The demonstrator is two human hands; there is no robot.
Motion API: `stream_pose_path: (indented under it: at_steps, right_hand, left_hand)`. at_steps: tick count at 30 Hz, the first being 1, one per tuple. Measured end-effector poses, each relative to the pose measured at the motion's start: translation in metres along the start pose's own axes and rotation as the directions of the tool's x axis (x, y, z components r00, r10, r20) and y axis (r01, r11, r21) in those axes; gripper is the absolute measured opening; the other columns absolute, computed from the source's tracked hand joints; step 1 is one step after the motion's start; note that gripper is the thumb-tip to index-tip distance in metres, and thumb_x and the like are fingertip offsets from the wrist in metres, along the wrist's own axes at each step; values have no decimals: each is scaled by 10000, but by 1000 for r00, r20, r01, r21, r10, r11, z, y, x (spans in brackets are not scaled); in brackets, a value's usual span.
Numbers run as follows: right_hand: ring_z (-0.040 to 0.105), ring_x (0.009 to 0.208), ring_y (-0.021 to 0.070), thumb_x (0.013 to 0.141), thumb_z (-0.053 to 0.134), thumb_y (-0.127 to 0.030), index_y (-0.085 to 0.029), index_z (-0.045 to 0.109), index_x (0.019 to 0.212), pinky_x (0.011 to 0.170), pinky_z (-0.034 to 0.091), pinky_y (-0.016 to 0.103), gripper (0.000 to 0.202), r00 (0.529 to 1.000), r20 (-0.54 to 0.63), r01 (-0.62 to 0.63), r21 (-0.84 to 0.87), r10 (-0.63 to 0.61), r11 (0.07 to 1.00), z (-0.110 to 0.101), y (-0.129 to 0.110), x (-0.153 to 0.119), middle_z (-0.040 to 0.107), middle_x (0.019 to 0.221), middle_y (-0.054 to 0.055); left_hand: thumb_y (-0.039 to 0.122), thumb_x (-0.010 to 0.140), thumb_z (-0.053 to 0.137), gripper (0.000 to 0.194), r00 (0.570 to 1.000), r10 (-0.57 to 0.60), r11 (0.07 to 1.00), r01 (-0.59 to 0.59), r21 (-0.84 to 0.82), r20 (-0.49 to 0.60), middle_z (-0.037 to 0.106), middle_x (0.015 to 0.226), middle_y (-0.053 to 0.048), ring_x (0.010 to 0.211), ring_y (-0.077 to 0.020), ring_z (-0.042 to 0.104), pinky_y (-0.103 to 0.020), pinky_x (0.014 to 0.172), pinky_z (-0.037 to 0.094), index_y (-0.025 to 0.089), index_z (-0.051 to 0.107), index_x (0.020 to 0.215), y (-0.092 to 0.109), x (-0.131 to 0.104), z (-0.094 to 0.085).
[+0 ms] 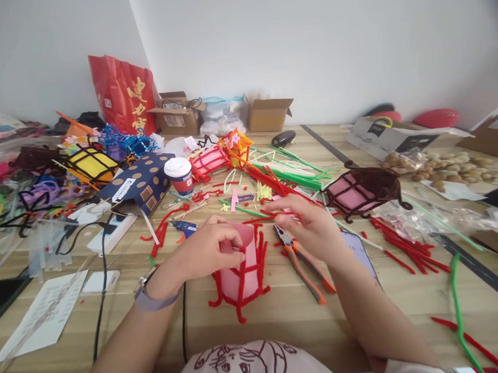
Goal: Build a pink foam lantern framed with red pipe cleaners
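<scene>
A small lantern [229,282] of pink paper with a red pipe-cleaner frame stands upright on the table in front of me, curled feet at its base. My left hand [214,247] pinches its upper edge, thumb and fingers on the rim and red frame. To the right of the lantern, my right hand [307,225] hovers with fingers stretched apart and nothing visible in them. Orange-and-grey pliers [296,256] lie below that hand. Partly covered by the right forearm is a phone [360,253] with a lit screen.
Red pipe cleaners [406,245] lie at right, near a brown-framed lantern [358,192]. A lidded paper cup [179,176] stands beside a dotted navy box [138,184]. Behind are a blue glue gun [185,227], green strips [298,175] and a red bag [123,95]. A black cable [102,294] runs at left.
</scene>
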State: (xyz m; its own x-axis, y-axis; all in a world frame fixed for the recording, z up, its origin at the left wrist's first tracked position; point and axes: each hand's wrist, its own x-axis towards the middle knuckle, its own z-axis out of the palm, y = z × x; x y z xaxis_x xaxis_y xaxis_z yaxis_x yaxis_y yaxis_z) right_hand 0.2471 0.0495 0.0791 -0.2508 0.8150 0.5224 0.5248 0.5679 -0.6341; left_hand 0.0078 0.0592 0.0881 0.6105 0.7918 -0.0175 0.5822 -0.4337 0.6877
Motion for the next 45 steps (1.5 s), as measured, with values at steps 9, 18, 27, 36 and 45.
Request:
stream_pose_path:
  at_steps: [9, 18, 27, 36, 45]
  right_hand:
    - [713, 871, 224, 915, 511, -252, -207, 753, 913, 777, 523, 321, 246, 969, 28, -202, -477, 245, 855, -21, 77, 13, 781, 947, 63]
    - [665, 1004, 238, 863, 601, -199, -200, 763, 921, 843, 443, 282, 172, 888, 236, -154, -657, 395, 738, 20, 99, 32, 770, 990, 97]
    - [647, 1027, 248, 961, 522, -320, -151, 703, 1020, 876, 484, 389, 254, 793, -139, -483, -737, 594, 473, 7, 141, 63, 718, 1061, 111]
    - [667, 822, 217, 924, 574, -344, -130, 675, 833, 773, 519, 375, 253, 783, -237, -596, -547, 575, 587, 5, 157, 82, 713, 849, 87]
    - [618, 648, 169, 961, 428, -347, -215, 570, 1050, 612, 476, 303, 214, 877, -475, -182, -180, 77, 967, -29, 74, 96, 675, 813, 40]
  left_hand:
    - [295, 730, 637, 77, 999, 6, 1000, -5, 25, -51, 681, 903, -20, 1153, -259, 518, -414, 983, 441, 231, 629, 687, -15, -4, -14]
    - [235, 812, 624, 90, 980, 167, 972, -144, 187, -109, 700, 817, 5, 1169, -265, 448, -443, 1031, 368, 235, 630, 722, -13, -12, -10]
    - [244, 866, 643, 77, 983, 181, 920, -155, 361, -40, 688, 918, -30, 1178, -291, 457, -459, 999, 405, 222, 690, 809, -16, -9, 11]
    - [254, 828, 703, 138, 975, 191, 922, -139, 361, -112, 705, 1031, -38, 1204, -287, 447, -478, 1034, 391, 243, 720, 965, -13, -17, 5]
    - [283, 897, 603, 118, 941, -52, 969, 129, 213, -334, 714, 904, -14, 810, -187, 656, -318, 729, 489, 228, 693, 948, 8, -48, 4]
